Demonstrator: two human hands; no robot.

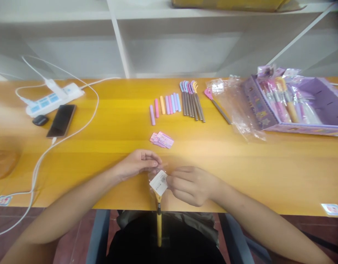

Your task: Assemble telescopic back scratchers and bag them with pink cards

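one yellow-handled stick (159, 220), seemingly inside clear bag (151, 191), points lengthwise at lap (138, 242), handle past table (125, 200) edge. left hand (141, 162) pinches bag's far end; right hand (192, 184), nearer stick, pinches white card (158, 183), which hides stick's upper end. pink cards (165, 140) just beyond; coloured tubes (170, 104), grey-shafted sticks (191, 104) farther; purple box (297, 127) well right.
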